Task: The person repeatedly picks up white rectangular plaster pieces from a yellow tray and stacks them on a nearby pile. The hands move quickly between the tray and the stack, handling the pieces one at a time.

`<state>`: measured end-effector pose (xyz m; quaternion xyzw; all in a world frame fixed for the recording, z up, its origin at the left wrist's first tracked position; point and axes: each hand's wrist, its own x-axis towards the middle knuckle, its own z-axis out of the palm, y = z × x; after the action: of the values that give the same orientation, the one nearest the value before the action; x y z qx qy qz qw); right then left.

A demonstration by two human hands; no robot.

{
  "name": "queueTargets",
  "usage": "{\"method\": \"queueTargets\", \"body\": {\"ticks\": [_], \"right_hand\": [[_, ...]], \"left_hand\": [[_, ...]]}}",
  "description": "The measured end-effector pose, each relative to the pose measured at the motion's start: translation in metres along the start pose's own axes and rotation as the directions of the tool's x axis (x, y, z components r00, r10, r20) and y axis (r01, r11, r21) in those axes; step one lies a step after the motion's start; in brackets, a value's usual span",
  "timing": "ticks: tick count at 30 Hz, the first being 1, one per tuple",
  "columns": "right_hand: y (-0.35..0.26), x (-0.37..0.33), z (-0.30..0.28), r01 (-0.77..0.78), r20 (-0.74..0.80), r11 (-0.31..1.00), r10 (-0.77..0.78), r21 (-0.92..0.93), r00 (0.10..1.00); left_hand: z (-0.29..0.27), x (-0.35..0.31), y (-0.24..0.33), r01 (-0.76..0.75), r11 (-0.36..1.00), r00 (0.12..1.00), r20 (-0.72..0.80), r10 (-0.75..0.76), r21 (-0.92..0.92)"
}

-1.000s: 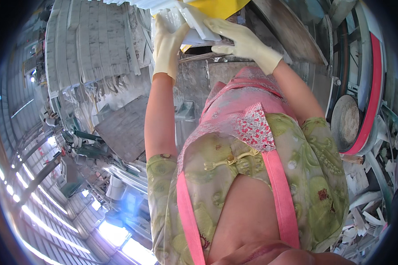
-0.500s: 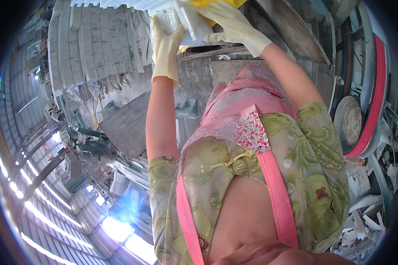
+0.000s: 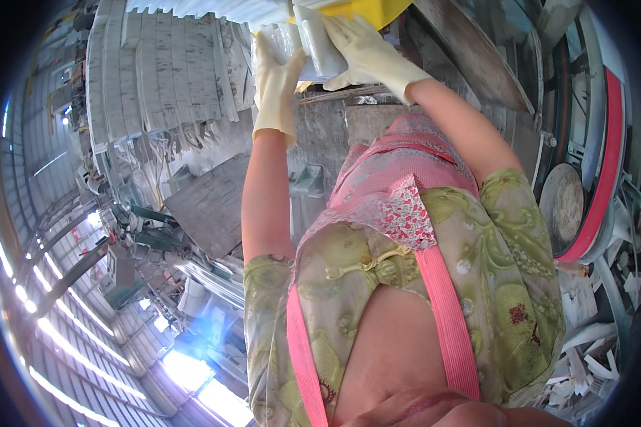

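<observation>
Both my hands wear cream rubber gloves and work at the top of the view. My left hand [image 3: 275,85] grips the near left end of several glossy white blocks [image 3: 280,41], thumb on one side and fingers on the other. Beside these stands another glossy white block [image 3: 320,48], slightly tilted. Against its right side lie the fingers of my right hand [image 3: 367,53], with the thumb bent under its near end. A yellow sheet [image 3: 381,10] lies beyond my right hand. Rows of white strips [image 3: 206,8] continue past the upper edge, where their far ends are cut off.
Long grey-stained slabs [image 3: 157,71] are stacked at the left. A wooden board [image 3: 481,53] leans at the right, near a round pan [image 3: 561,203] and a red curved rim [image 3: 605,171]. White scraps [image 3: 587,366] lie at the lower right.
My right hand has moved left and closed in on the upright white block, its thumb now under the near end. My left hand keeps its grip. The whole view has shifted slightly.
</observation>
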<state>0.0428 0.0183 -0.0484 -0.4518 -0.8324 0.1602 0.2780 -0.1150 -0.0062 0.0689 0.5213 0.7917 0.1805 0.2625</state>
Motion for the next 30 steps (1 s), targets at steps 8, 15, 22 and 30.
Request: {"method": "queueTargets", "body": {"ticks": [8, 15, 22, 30], "right_hand": [[-0.033, -0.008, 0.003, -0.296, 0.116, 0.938, 0.278, 0.179, 0.953], [-0.023, -0.01, -0.026, -0.366, 0.009, 0.909, 0.372, 0.198, 0.928], [-0.038, -0.001, -0.027, -0.258, 0.041, 0.966, 0.259, -0.025, 0.965], [-0.058, 0.02, -0.002, 0.2, 0.231, 0.916, -0.123, -0.347, 0.965]], "left_hand": [[-0.004, 0.006, -0.006, -0.042, 0.995, 0.999, 0.003, 0.042, -0.094], [-0.017, 0.022, -0.054, 0.022, 0.81, 0.996, 0.085, 0.035, -0.586], [-0.005, 0.026, -0.125, 0.137, 0.15, 0.989, 0.145, 0.04, -0.979], [-0.021, 0.017, -0.166, 0.004, -0.296, 0.995, 0.034, -0.096, -0.955]]}}
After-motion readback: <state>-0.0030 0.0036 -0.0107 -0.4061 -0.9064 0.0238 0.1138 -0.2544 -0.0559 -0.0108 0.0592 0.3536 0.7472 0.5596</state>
